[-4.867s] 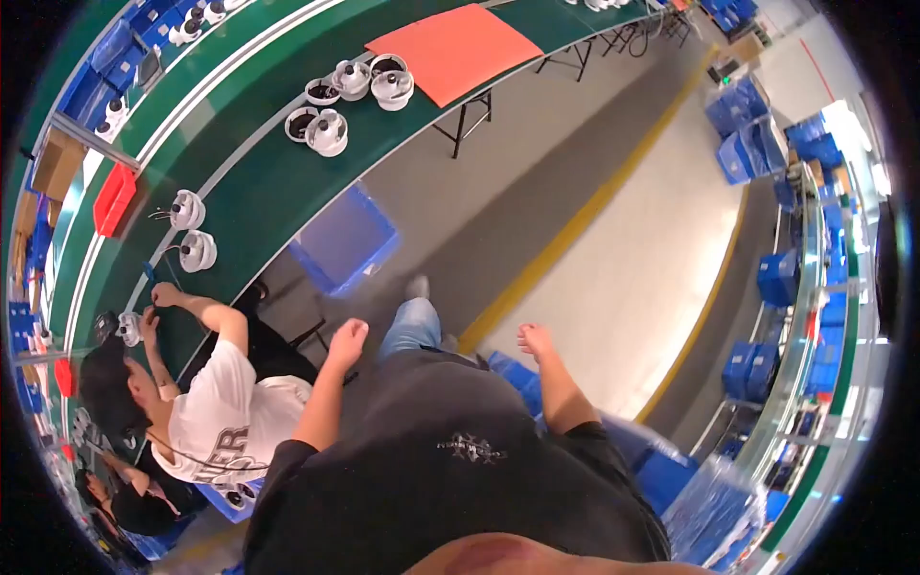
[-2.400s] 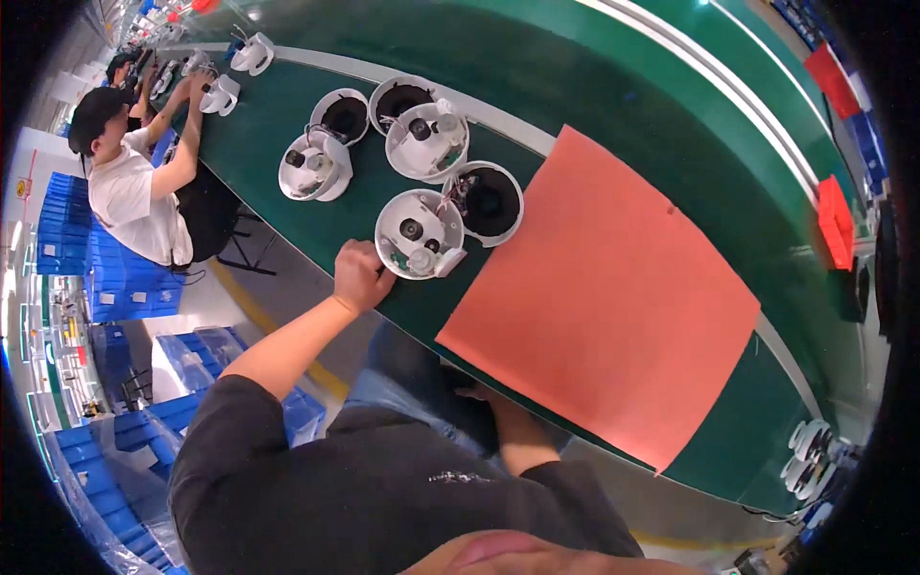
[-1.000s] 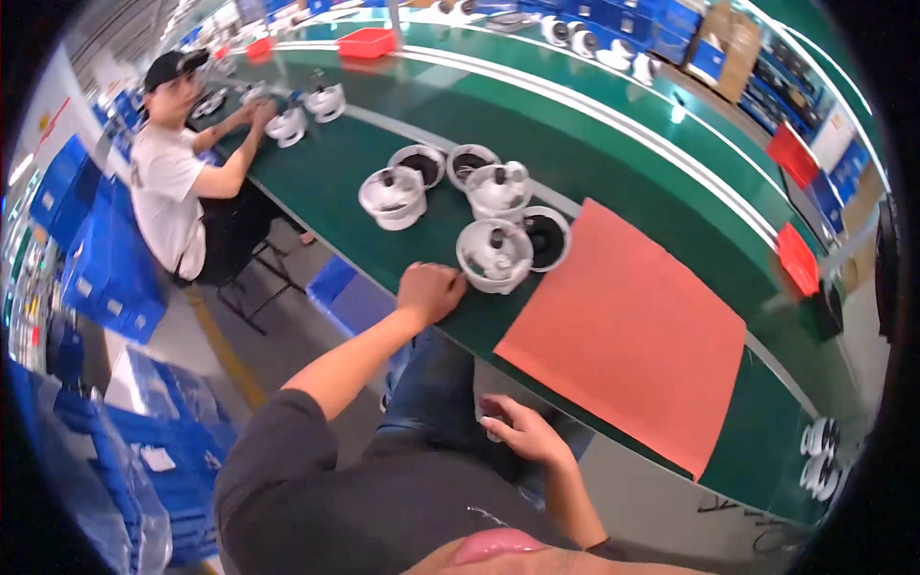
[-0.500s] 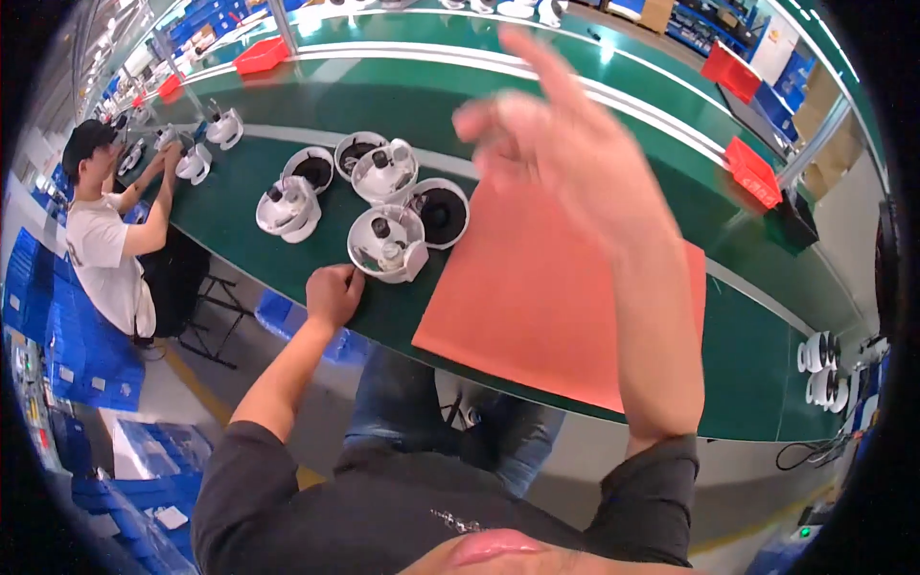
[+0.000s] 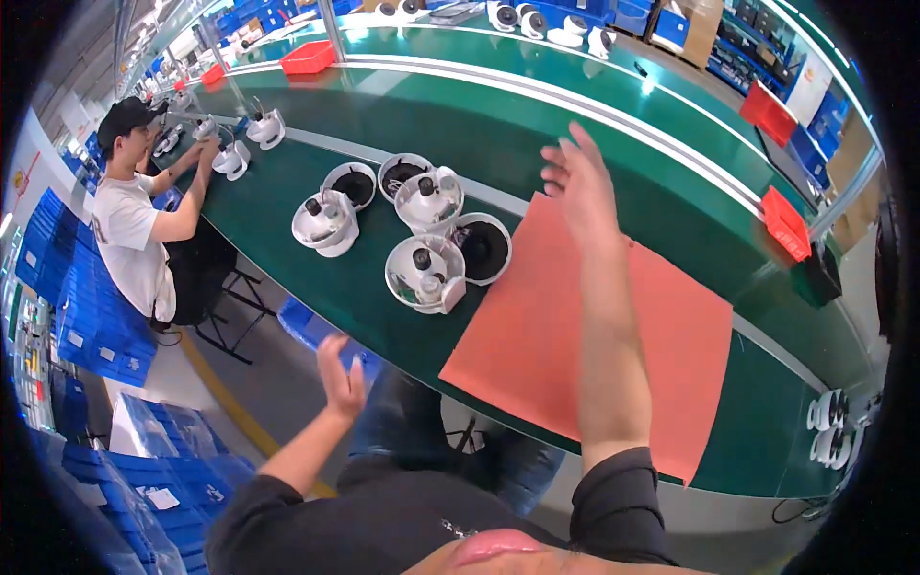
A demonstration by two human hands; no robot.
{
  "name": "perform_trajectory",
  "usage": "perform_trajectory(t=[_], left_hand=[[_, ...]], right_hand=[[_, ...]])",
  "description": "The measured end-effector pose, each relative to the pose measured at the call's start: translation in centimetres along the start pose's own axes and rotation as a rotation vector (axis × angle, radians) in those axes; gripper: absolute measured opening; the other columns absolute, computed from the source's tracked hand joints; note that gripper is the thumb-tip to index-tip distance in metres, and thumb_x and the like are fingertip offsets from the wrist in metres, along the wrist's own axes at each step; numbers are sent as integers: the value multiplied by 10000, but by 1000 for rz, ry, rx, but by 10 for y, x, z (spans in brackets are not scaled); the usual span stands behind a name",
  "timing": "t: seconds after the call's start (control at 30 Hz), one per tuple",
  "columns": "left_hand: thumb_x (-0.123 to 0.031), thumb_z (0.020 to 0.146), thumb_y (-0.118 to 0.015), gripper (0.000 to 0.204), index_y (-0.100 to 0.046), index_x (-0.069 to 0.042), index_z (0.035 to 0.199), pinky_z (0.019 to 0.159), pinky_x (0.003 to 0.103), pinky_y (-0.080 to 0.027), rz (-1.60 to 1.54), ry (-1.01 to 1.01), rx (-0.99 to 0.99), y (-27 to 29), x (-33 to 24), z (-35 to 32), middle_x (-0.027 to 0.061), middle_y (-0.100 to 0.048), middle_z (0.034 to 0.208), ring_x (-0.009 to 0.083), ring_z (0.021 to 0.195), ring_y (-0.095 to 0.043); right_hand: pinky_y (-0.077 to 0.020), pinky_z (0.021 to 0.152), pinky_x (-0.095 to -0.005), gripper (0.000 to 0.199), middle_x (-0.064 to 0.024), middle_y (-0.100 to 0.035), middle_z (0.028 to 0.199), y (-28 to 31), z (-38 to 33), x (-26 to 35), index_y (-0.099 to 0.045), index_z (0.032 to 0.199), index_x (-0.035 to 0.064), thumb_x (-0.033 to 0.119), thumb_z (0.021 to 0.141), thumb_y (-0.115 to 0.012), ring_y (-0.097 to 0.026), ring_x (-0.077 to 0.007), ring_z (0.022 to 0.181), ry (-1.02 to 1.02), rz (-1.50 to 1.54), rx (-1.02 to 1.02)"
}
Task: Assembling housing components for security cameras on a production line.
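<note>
Head view: the right hand [image 5: 575, 182] is raised, fingers spread and holding nothing, above the far edge of the orange mat [image 5: 594, 335], smaller than half a second ago. The left hand [image 5: 340, 379] has left the table edge, open and empty. White dome housings [image 5: 426, 273] sit at ten o'clock of the mat.

The right hand [image 5: 575, 182] is raised high on a nearly straight forearm, fingers spread and loosely curled, holding nothing. The left hand [image 5: 340, 379] sits much lower, close to the body, elbow bent, palm open and fingers pointing up, also empty. The 2 hands are well apart.
</note>
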State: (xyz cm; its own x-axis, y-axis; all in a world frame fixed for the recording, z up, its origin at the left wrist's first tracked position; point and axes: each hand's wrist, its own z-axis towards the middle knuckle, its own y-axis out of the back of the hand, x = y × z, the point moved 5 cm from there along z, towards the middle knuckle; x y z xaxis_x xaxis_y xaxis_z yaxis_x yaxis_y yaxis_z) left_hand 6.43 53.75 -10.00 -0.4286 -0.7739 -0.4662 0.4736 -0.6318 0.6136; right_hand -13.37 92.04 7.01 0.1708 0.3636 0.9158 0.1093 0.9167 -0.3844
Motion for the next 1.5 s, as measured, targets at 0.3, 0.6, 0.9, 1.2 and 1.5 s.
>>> perform_trajectory(t=[0.3, 0.6, 0.9, 1.2, 1.5], left_hand=[[-295, 978, -545, 378, -560, 7, 1205, 911, 420, -465, -435, 1613, 476, 12, 168, -293, 206, -641, 1084, 311, 996, -618], [-290, 976, -548, 366, -562, 7, 1190, 900, 420, -466, -348, 1548, 519, 41, 204, -337, 204, -639, 1075, 315, 985, -616], [-285, 973, -550, 355, -565, 7, 1175, 889, 419, -468, -281, 1455, 508, 8, 188, -283, 203, -638, 1066, 320, 974, -614], [-280, 971, -553, 344, -568, 7, 1160, 878, 419, -469, -253, 1381, 517, -44, 189, -238, 202, -636, 1057, 324, 963, -612], [-275, 968, -556, 333, -570, 7, 1145, 867, 418, -470, -265, 1228, 650, -64, 211, -210, 200, -635, 1048, 328, 951, -610]], right_hand=[[-417, 670, -241, 465, -14, -602, 874, 53, 9, -104, -470, 1386, 37, 253, 978, -532, -516, -96, 721, 37, -33, -225], [-436, 690, -290, 300, -46, -603, 854, 58, 1, -92, -579, 1195, 15, 219, 993, -492, -544, -130, 726, 58, -119, -168], [-449, 704, -292, 268, -58, -616, 876, 52, -7, -86, -597, 1135, 41, 186, 993, -422, -560, -134, 765, -32, 6, -148], [-449, 715, -275, 268, -43, -615, 882, 37, -9, -89, -605, 1152, 51, 176, 994, -429, -555, -125, 776, 47, -89, -68], [-447, 703, -256, 138, 7, -606, 837, 47, -4, -118, -625, 1027, 38, 145, 979, -552, -551, -83, 768, 110, -432, -125]])
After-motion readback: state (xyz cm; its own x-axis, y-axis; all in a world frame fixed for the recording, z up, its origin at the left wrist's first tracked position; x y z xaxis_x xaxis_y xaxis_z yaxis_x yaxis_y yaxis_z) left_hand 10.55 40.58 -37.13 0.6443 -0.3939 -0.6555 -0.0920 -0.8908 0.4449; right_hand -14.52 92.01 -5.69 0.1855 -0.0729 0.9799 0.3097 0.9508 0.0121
